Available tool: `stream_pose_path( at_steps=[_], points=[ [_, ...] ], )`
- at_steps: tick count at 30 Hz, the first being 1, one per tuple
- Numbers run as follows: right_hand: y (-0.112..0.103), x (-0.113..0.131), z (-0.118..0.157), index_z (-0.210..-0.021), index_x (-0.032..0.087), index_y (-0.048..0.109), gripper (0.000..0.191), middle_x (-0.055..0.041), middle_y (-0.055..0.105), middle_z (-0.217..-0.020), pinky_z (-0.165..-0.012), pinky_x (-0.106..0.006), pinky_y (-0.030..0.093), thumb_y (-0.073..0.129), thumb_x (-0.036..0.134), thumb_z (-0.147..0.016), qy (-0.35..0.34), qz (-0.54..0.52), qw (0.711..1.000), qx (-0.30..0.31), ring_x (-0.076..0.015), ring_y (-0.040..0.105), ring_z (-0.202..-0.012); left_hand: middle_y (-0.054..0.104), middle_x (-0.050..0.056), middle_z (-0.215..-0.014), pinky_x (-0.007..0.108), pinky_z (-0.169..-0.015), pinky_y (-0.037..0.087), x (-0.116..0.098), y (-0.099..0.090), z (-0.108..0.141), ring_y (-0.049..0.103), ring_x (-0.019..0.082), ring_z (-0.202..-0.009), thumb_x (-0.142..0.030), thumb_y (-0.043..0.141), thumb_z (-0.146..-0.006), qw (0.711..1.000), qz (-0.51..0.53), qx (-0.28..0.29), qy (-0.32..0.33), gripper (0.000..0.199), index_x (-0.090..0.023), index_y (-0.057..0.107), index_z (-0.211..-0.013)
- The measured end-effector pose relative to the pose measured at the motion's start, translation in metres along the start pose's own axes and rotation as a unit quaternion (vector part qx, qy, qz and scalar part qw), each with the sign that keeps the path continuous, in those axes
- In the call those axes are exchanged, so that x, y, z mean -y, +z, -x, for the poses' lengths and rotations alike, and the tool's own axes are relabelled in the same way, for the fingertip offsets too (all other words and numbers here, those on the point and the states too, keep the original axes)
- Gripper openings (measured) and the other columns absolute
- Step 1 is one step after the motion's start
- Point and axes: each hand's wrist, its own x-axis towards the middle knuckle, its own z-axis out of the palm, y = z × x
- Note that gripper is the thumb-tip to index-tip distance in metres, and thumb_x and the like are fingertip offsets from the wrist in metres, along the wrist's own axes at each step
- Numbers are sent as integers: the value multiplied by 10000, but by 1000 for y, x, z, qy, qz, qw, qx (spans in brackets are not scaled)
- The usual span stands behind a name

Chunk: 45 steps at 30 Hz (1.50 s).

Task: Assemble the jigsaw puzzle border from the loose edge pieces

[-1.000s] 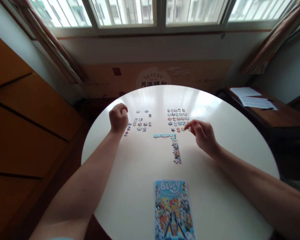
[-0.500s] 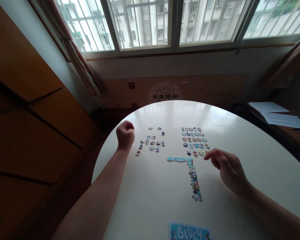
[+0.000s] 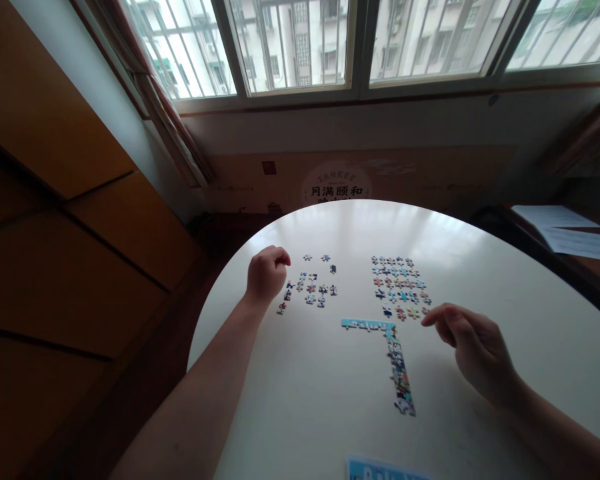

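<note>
My left hand (image 3: 268, 272) is curled closed at the left of the table, beside a loose group of puzzle pieces (image 3: 311, 289); whether it holds anything is hidden. On the right, my right hand (image 3: 473, 340) has its index finger reaching toward the lower right corner of a block of pieces laid in rows (image 3: 403, 281). Its other fingers are curled in, and no piece shows in it. Between my forearms lies a joined puzzle border (image 3: 399, 367), with a light blue top strip (image 3: 365, 325) meeting a darker strip that runs down toward me.
A blue card or box (image 3: 380, 470) with white lettering is cut off at the bottom edge. The round white table (image 3: 300, 400) stands by a window. Papers (image 3: 575, 233) lie on a dark surface at the right.
My left hand has moved a little right, closer to the loose pieces, and turned slightly. The whole view has shifted somewhat. My right hand keeps its place by the rows.
</note>
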Motion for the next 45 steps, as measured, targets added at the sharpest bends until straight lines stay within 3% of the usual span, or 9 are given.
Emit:
stream_pose_path(
  at_steps=[4, 8, 12, 15, 25, 32, 45],
  points=[
    [-1, 0, -3, -759, 187, 736, 450, 21, 419, -503, -452, -261, 246, 512, 470, -1028, -28, 11, 1000, 8, -113, 356, -458, 715, 44, -865, 374, -753, 509, -11, 1, 4, 649, 239, -831, -28, 523, -721, 986, -52, 139, 77, 324, -259, 751, -721],
    [-3, 1, -6, -750, 181, 727, 461, 24, 422, -509, -463, -268, 246, 494, 458, -1036, -53, 28, 998, 4, -111, 365, -465, 727, 47, -975, 354, -766, 531, -19, 0, 8, 679, 241, -879, -121, 663, -787, 962, -51, 249, 101, 242, -299, 805, -868],
    [-5, 2, -9, -743, 179, 719, 468, 35, 390, -508, -464, -272, 229, 489, 468, -1031, -53, 39, 998, -5, -106, 326, -464, 728, 55, -1002, 321, -738, 511, -22, 1, 8, 682, 216, -829, -242, 706, -834, 946, -73, 301, 100, 135, -275, 812, -911],
    [-5, 4, -11, -728, 180, 714, 488, 38, 378, -508, -478, -280, 228, 479, 484, -1029, -63, 56, 996, -9, -105, 325, -467, 717, 57, -1056, 306, -755, 496, -24, 3, 6, 673, 199, -845, -291, 663, -875, 931, -107, 334, 97, 181, -244, 810, -969],
    [-7, 10, -13, -743, 185, 714, 495, 49, 367, -505, -493, -290, 231, 458, 488, -1039, -97, 77, 992, -23, -101, 310, -465, 703, 60, -1126, 312, -786, 491, -20, 7, 2, 661, 193, -842, -349, 610, -888, 921, -162, 342, 87, 275, -231, 798, -1052],
    [-7, 9, -14, -738, 181, 707, 478, 50, 373, -503, -498, -284, 236, 455, 449, -1043, -114, 78, 990, -20, -101, 320, -468, 695, 57, -1132, 296, -765, 488, -19, 6, 1, 654, 175, -810, -386, 616, -881, 923, -157, 339, 86, 263, -232, 795, -998],
    [-9, 10, -11, -736, 179, 717, 444, 37, 434, -501, -482, -280, 263, 467, 407, -1024, -108, 104, 989, -21, -101, 364, -448, 701, 67, -1062, 299, -746, 472, -16, -3, -1, 648, 180, -814, -308, 603, -916, 937, -138, 307, 92, 200, -204, 772, -940]
  ],
)
